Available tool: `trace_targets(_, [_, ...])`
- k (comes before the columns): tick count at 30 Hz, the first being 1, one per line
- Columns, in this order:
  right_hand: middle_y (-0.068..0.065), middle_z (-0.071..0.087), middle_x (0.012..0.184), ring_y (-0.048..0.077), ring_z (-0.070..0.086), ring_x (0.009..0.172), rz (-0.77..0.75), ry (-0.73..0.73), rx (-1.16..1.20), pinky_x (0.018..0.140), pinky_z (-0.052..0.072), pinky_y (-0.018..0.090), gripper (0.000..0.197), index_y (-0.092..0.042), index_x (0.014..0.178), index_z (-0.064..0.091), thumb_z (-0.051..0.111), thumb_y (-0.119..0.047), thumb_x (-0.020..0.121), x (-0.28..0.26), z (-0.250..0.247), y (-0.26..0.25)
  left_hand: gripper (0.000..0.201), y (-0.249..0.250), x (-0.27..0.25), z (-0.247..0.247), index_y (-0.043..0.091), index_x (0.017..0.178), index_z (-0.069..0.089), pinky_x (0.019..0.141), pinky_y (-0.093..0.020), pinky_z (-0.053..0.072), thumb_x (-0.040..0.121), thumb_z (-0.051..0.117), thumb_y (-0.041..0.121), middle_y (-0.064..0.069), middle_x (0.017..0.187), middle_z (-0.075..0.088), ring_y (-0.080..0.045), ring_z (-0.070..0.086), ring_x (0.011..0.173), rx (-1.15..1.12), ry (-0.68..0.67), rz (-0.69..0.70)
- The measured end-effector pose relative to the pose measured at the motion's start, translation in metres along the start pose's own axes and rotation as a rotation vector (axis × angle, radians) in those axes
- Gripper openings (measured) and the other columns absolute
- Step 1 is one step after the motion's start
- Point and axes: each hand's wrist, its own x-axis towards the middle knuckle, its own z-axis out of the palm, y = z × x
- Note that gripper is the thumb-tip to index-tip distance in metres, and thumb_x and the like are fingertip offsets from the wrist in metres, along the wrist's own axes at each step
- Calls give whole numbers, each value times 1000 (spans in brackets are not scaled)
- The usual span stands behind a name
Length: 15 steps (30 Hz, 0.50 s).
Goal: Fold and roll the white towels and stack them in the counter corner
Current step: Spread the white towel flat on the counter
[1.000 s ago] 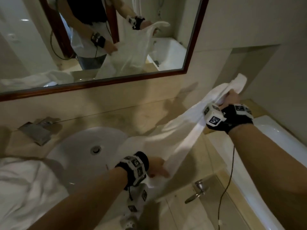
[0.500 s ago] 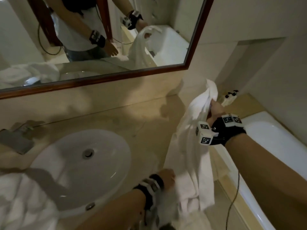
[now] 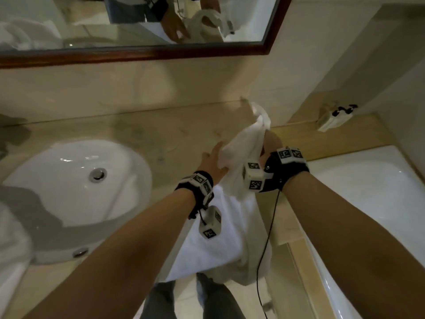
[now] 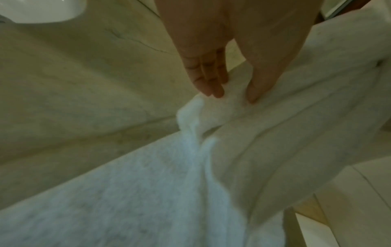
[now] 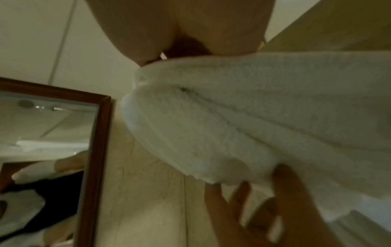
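My right hand (image 3: 270, 143) grips the bunched top of a white towel (image 3: 241, 148) above the beige counter (image 3: 149, 134), close to its right back corner. The towel's lower part hangs over the counter's front edge. My left hand (image 3: 213, 157) lies against the towel's left edge just below the right hand. The left wrist view shows the left hand (image 4: 230, 93) with straight fingers (image 4: 211, 83) and its thumb touching a fold of the towel (image 4: 275, 133). In the right wrist view the right hand (image 5: 165, 55) clutches the towel (image 5: 253, 117) from above.
A white oval sink (image 3: 76, 180) is set in the counter to the left. More crumpled white towel (image 3: 11, 261) lies at the far left. A bathtub (image 3: 368, 203) borders the counter on the right. A small white object (image 3: 333, 116) sits on its ledge. A wood-framed mirror (image 3: 138, 54) hangs behind.
The towel was stretched between both hands and is now bunched and hanging. My left hand let go of the lower end and rose to just below the right hand, which came down and nearer.
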Motion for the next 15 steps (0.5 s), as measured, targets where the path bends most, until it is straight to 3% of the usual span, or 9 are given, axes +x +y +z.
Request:
trace_targets(1, [-2, 57, 90, 8, 64, 86, -1, -22, -34, 80, 43, 27, 24, -17, 109, 53, 32, -28, 103, 4, -4, 3, 61, 7, 6, 2, 26, 143, 30, 93, -33, 41, 89, 58, 32, -12, 137, 35, -34, 46, 117, 113, -4, 5])
trace_targets(3, [2, 52, 116, 14, 55, 105, 43, -7, -49, 90, 44, 19, 32, -8, 134, 36, 26, -18, 104, 16, -8, 2, 42, 15, 16, 2, 17, 123, 50, 97, -35, 40, 87, 57, 38, -11, 133, 40, -32, 43, 117, 258, 6, -15])
trace_targets(4, [9, 50, 126, 20, 51, 114, -2, 24, -78, 96, 42, 23, 41, -3, 140, 30, 30, -23, 104, 19, -9, 1, 38, 15, 19, 0, 16, 115, 54, 94, -37, 44, 85, 59, 39, -11, 128, 47, -31, 48, 112, 254, 18, -29])
trace_targets(6, [12, 50, 133, 27, 50, 121, 37, 78, -176, 96, 43, 33, 64, -4, 142, 32, 49, -43, 94, 24, -8, -2, 31, 11, 23, -2, 17, 105, 53, 81, -37, 51, 84, 60, 39, -11, 111, 59, -30, 57, 95, 201, 52, -48])
trace_targets(9, [9, 50, 133, 29, 53, 116, 55, 54, -481, 81, 48, 33, 85, -11, 141, 34, 71, -50, 75, 29, -9, 5, 23, 5, 14, -8, 21, 95, 42, 72, -37, 48, 88, 56, 37, -7, 91, 57, -27, 56, 82, 168, 40, -54])
trace_targets(11, [7, 55, 123, 28, 57, 105, 40, -22, -607, 66, 47, 31, 89, -16, 137, 39, 73, -57, 66, 33, -10, 14, 26, 4, 6, -14, 18, 98, 39, 69, -35, 42, 91, 53, 38, -5, 87, 53, -24, 52, 79, 138, 14, -72])
trace_targets(12, [7, 57, 117, 29, 58, 103, 54, -35, -622, 65, 48, 30, 89, -16, 134, 42, 74, -59, 63, 36, -11, 17, 29, 3, 2, -19, 17, 100, 38, 70, -35, 41, 91, 53, 40, -5, 90, 53, -23, 52, 80, 123, 13, -86])
trace_targets(15, [8, 57, 104, 31, 56, 104, 59, -58, -517, 68, 49, 31, 55, -12, 124, 48, 71, -35, 80, 33, -4, 13, 39, 1, -11, -37, 13, 104, 44, 73, -33, 39, 88, 58, 47, -5, 93, 51, -23, 51, 85, 152, 53, -97])
